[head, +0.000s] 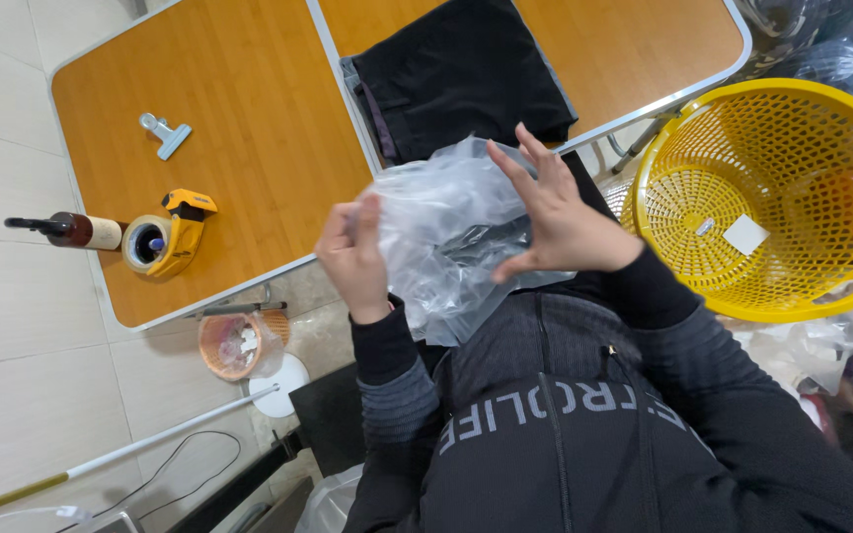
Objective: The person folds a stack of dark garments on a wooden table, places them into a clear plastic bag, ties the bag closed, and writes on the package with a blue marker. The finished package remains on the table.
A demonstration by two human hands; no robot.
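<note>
Tape dispenser [172,237] and metal clip [164,133] sit on the orange table [249,118], far left. Left hand [355,255] fingers pinched shut on the clear plastic bag [441,232] edge, bag held up above the lap, in front of the dark folded garment [461,74]. Right hand [555,217] against the bag's other side, fingers spread; yellow basket [772,197] just right.

A crumpled clear plastic bag [446,232] sits just left of the yellow basket [841,128], inside which lies a small square white label [745,235].
</note>
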